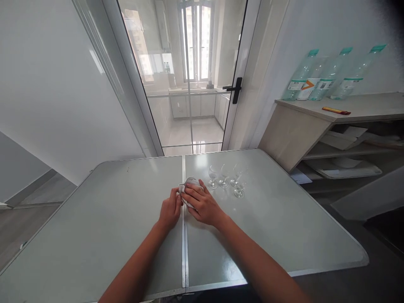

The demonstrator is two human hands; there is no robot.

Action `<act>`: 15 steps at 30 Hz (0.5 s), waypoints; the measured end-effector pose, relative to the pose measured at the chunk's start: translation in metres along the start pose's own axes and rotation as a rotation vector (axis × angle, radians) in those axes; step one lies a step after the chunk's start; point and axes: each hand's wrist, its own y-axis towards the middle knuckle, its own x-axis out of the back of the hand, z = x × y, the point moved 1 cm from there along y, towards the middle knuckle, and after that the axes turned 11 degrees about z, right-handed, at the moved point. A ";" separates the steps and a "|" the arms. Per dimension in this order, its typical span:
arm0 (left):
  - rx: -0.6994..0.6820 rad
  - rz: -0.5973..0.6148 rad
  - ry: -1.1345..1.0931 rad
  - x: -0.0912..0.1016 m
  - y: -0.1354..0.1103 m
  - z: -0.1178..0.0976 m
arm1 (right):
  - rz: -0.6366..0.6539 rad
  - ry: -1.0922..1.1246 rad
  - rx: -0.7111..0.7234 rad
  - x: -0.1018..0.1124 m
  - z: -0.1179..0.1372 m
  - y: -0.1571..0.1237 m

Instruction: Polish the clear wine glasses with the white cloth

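Observation:
A small white cloth (pixel 190 183) lies bunched near the middle seam of the grey folding table (pixel 110 219). Over it rests my right hand (pixel 202 205), fingers bent and pressing on the cloth. Beside it, my left hand (pixel 171 208) pinches the cloth's left edge with curled fingers. Whether something is wrapped inside the cloth is hidden. Just right of the cloth stand several small clear stemmed glasses (pixel 226 181), upright and apart from my hands.
A glass door with a black handle (pixel 235 89) stands behind the table. At the right is a wooden shelf unit (pixel 334 126) carrying three empty plastic bottles (pixel 328 75) and an orange pen (pixel 336 110); papers lie on its lower shelves.

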 end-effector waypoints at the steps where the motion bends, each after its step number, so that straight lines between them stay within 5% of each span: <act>1: -0.029 0.022 0.034 0.000 0.000 0.001 | -0.017 0.017 -0.015 0.001 -0.001 0.000; 5: -0.149 0.137 0.115 -0.006 -0.003 0.008 | -0.120 0.247 -0.124 0.002 -0.006 -0.002; 8: -0.204 0.190 0.088 -0.010 -0.006 0.013 | -0.229 0.654 -0.292 -0.001 -0.015 -0.003; 12: -0.175 0.149 0.000 -0.012 -0.006 0.013 | -0.413 1.329 -0.474 -0.012 -0.024 -0.002; 15: -0.068 0.063 -0.177 -0.015 -0.003 0.004 | -0.553 1.616 -0.540 -0.021 -0.020 0.004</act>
